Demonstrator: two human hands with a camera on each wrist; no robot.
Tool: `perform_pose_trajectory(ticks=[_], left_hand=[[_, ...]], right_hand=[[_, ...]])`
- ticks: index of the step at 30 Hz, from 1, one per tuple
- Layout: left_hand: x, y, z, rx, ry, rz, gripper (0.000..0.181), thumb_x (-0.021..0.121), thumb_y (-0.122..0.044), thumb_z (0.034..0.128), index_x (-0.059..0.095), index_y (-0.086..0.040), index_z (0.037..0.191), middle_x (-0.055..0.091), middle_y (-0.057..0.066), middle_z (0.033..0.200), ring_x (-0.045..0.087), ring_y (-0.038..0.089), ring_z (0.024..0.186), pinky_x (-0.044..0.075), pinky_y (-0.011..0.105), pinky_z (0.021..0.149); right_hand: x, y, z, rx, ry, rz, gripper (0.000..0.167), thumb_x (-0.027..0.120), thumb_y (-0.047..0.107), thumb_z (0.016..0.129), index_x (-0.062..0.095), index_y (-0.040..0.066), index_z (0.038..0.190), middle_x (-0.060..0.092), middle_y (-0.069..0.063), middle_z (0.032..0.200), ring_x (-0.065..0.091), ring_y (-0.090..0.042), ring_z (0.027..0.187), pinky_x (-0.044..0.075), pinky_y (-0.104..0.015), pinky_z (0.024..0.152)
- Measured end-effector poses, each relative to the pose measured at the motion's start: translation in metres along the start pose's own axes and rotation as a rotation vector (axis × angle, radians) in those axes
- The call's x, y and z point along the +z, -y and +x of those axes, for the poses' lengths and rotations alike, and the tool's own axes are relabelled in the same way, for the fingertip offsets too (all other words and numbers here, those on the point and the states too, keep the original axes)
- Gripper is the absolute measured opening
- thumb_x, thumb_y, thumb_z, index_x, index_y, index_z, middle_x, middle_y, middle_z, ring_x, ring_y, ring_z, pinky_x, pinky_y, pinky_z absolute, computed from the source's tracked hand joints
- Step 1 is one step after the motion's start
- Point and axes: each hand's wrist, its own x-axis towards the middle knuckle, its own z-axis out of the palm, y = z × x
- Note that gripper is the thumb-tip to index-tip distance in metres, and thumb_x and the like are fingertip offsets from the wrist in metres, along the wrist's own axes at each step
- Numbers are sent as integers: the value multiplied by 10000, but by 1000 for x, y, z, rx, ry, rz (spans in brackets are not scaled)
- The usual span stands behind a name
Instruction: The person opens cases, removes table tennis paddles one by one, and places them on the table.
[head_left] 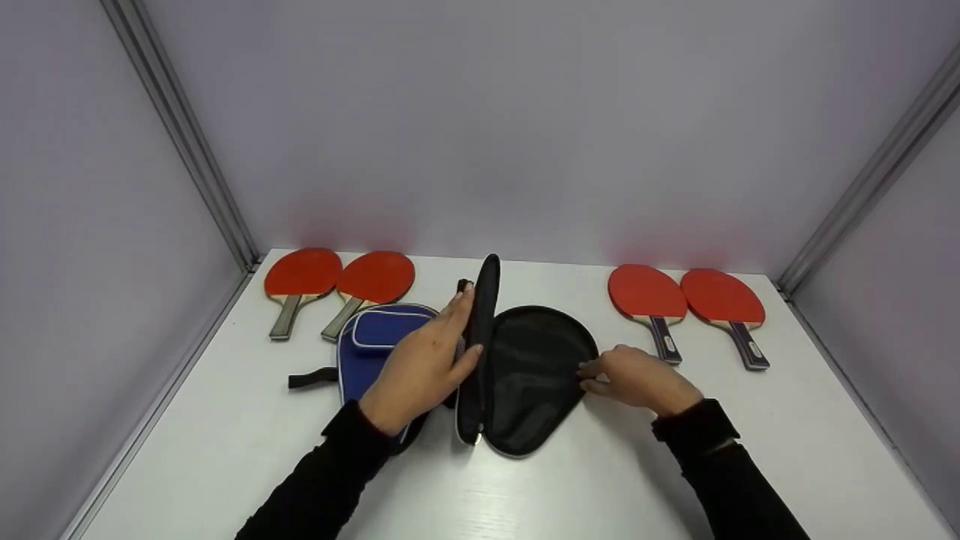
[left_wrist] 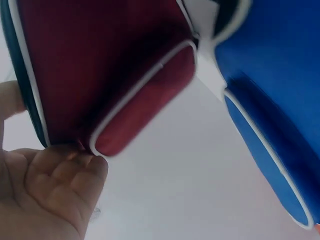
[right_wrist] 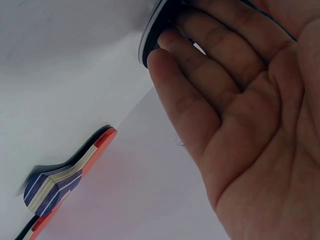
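Observation:
A table tennis bat case [head_left: 541,375] lies unzipped on the table, its black lining showing. One half stands upright at the left; its outer face is dark red with a pocket [left_wrist: 145,100] edged in white piping. My left hand [head_left: 424,367] holds this raised half, fingers along the red outside and thumb at the edge. At the right rim of the flat half, my right hand [head_left: 637,379] grips the edge with its fingertips; the right wrist view hides part of that contact. A blue bat case [head_left: 366,375] lies under my left hand.
Two red bats [head_left: 303,274] [head_left: 376,276] lie at the back left, one handle close to the blue case. Two more red bats [head_left: 646,291] [head_left: 724,296] lie at the back right. A black strap [head_left: 313,378] sticks out left of the blue case. Panels [head_left: 525,135] enclose the table.

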Motion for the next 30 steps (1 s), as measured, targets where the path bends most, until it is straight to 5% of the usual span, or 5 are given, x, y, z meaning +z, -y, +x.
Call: perform_pose_trajectory(ticks=[7,13,23,26,30], left_hand=[[11,-32,-7,47,-72,52,691,826,-193,1110,561,15,1713,770,227,1556,862,389,1232,743,510,973],[25,-49,-17,70,36,66,614,855,-228,1092,657,9,1623,879,177,1085,858,306,895,723,462,764],[29,-49,-22,-2,199,48,496,819,-253,1064,751,99,1407,858,236,989,870,368,874,719,512,705],[29,-49,-22,-9,217,31,384,803,-271,1076,785,60,1272,838,200,915,851,340,822,684,491,650],[32,-48,-22,1,243,18,301,782,-293,1101,788,4,1146,818,159,878,841,315,807,661,477,646]], right_hand=[[-1,-1,-1,3,-7,14,231,839,159,1081,913,42,1266,917,-147,1203,894,-353,1073,746,-495,913],[-1,-2,-1,3,-8,54,217,843,147,1075,917,45,1252,922,-128,1188,896,-343,1087,745,-511,938],[-1,-6,1,-17,-19,41,195,840,139,1078,925,69,1239,928,-96,1152,893,-296,1027,743,-485,906],[-3,-5,2,-39,-133,-11,163,860,100,1058,921,75,1207,923,-70,1111,883,-269,996,737,-465,878],[-11,1,5,-50,-441,-105,234,934,55,989,836,102,1197,861,-43,1163,840,-259,1040,732,-454,876]])
